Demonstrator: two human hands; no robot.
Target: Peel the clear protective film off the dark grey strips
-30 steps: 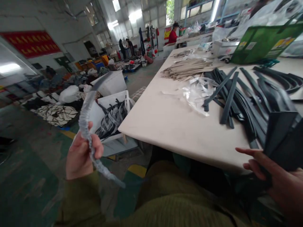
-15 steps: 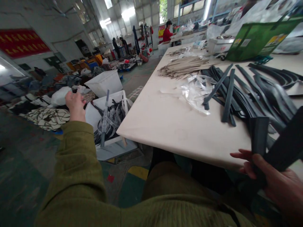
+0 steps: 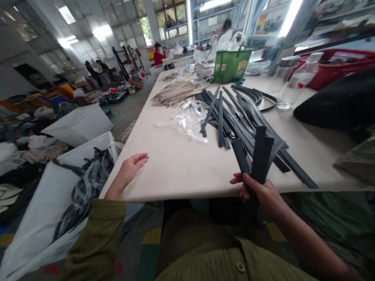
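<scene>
In my right hand (image 3: 260, 191) is a bunch of flat black strips (image 3: 259, 152), gripped at the table's near edge with their ends fanned upward. My left hand (image 3: 133, 168) is over the table's left corner, fingers stretched forward and holding nothing. A pile of long black strips (image 3: 231, 117) lies on the pale table (image 3: 175, 164), just beyond my right hand. Crumpled clear plastic (image 3: 191, 121) lies beside the pile's left end. Below and left of my left hand, a white bin (image 3: 35, 210) contains tangled dark strips (image 3: 90, 179), some greyish.
Beige strips (image 3: 175, 93) lie farther back, near a green bag (image 3: 231, 64). A clear bottle (image 3: 304, 74), a red basket (image 3: 336, 66) and a black item (image 3: 336, 101) stand at the right. Another white bin (image 3: 79, 123) is tilted at the left. A person in red (image 3: 158, 56) sits far back.
My left hand has come from above the bins to the table's corner. The greyish strip over the bin now lies lower. My view has turned right; my right hand still holds the black strips.
</scene>
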